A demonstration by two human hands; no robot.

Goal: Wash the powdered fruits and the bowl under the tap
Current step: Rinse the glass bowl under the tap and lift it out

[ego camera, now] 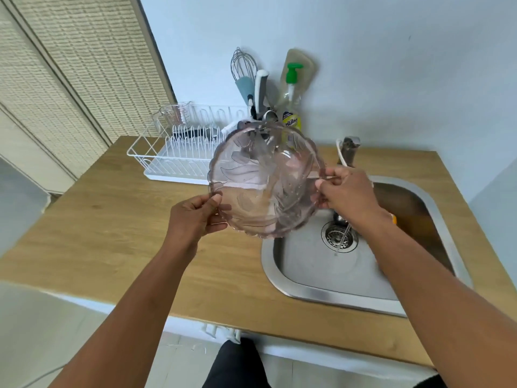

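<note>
A clear, pink-tinted glass bowl (265, 179) with a scalloped rim and leaf pattern is held up, tilted toward me, over the counter at the sink's left edge. My left hand (195, 217) grips its lower left rim. My right hand (348, 193) grips the right rim. The bowl looks empty. A thin stream of water (343, 238) falls from the tap (348, 149) to the drain (339, 236) of the steel sink (305, 264). A small orange thing (394, 219) shows behind my right wrist; I cannot tell what it is.
A white dish rack (179, 152) stands on the wooden counter (112, 225) at the back left, holding a measuring jug (174, 114). Utensils with a whisk (242, 67) and a dish soap bottle (291, 107) stand behind the bowl.
</note>
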